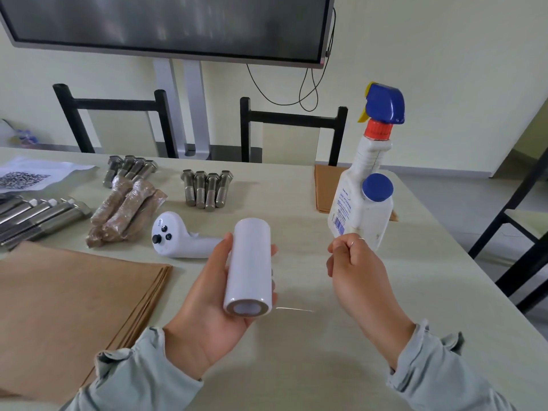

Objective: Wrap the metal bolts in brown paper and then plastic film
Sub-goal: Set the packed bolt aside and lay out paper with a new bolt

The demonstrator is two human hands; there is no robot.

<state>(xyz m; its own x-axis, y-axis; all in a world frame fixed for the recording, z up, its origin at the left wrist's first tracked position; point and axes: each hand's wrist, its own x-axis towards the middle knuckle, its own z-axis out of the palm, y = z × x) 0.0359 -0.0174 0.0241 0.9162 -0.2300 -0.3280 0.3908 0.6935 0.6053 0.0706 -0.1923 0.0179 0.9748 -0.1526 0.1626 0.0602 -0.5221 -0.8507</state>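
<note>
Left hand (207, 295) grips the plastic film roll (250, 266) at centre frame, right hand (354, 266) pinches its drawn-out edge; film step likely starting, bare bolts (207, 188) upper centre need fetching next.

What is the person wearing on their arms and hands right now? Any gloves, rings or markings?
Both arms are in loose, pale grey-green long sleeves with gathered, slightly ruffled cuffs at the wrists; see the left sleeve and the right sleeve. The left hand and the right hand are bare, with no gloves. A thin silver ring sits on a finger of the right hand. No markings or watch show.
</note>
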